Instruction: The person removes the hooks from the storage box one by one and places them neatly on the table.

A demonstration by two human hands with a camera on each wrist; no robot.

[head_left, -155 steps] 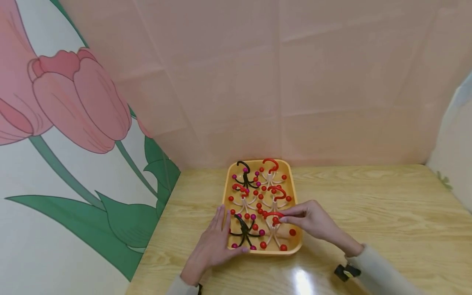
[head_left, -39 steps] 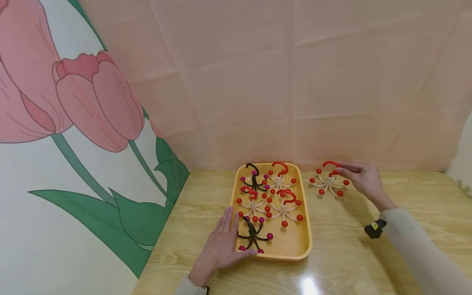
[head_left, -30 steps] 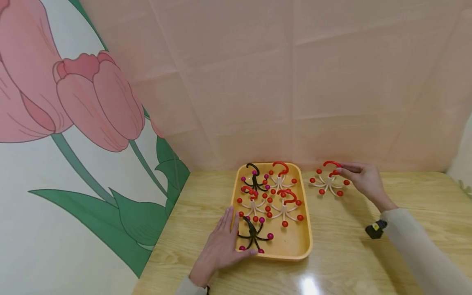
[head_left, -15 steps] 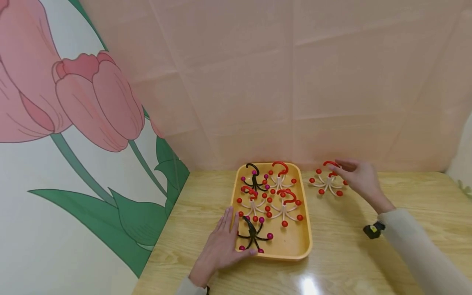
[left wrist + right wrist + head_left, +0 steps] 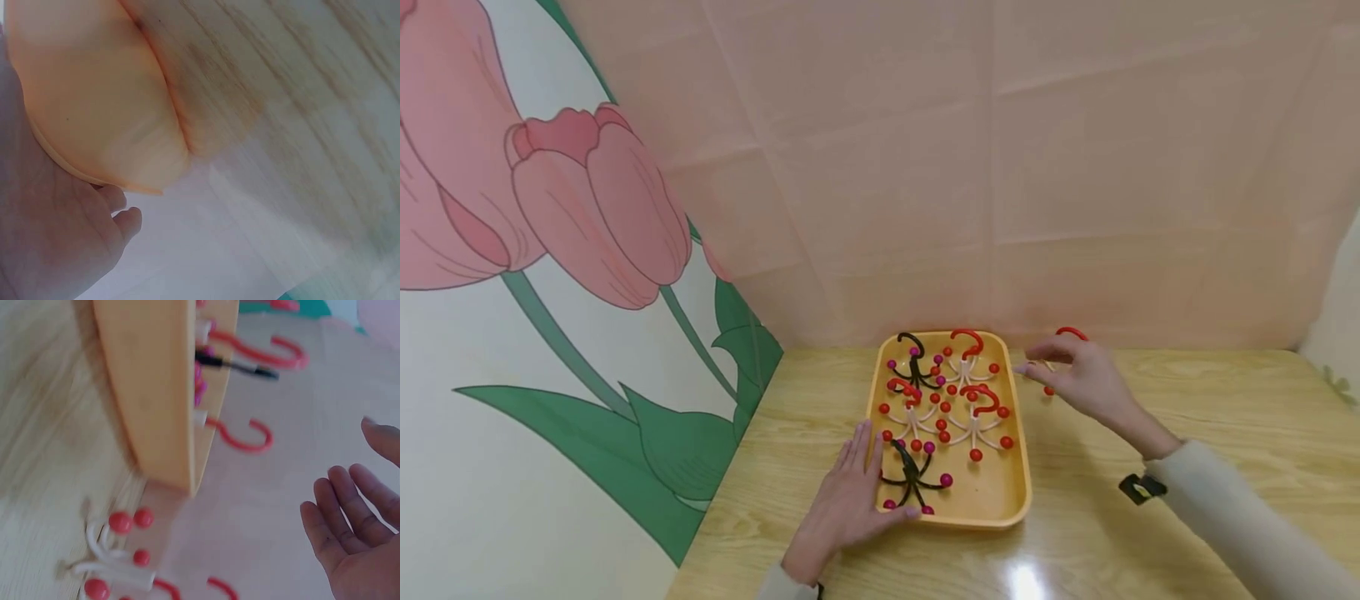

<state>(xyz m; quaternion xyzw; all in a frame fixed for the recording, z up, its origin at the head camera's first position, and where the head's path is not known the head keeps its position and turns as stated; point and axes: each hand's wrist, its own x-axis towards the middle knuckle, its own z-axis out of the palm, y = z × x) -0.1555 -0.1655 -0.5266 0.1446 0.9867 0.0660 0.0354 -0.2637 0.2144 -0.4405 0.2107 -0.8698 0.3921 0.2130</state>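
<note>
In the head view a yellow tray [image 5: 1000, 500] holds several claw-shaped hook hangers. White-legged ones with red hooks and red balls [image 5: 976, 423] lie beside black ones with magenta balls [image 5: 912, 475]. My left hand [image 5: 842, 504] rests along the tray's left side with straight fingers, its thumb on the near rim. My right hand [image 5: 1086, 383] is in the air between the tray and a white hanger standing on the table, whose red hook [image 5: 1072, 332] shows behind the hand. In the right wrist view that hanger [image 5: 125, 572] stands apart from my right hand [image 5: 356, 531], which holds nothing.
A wooden table [image 5: 1225, 467] lies under the tray. A pink cloth [image 5: 1075, 167] hangs along the table's back edge. On the left stands a wall panel with painted tulips [image 5: 580, 208].
Earlier my right hand carried a white hanger from the tray's near right to the table on the right. It has let go of the hook and moved left. The left hand stays put.
</note>
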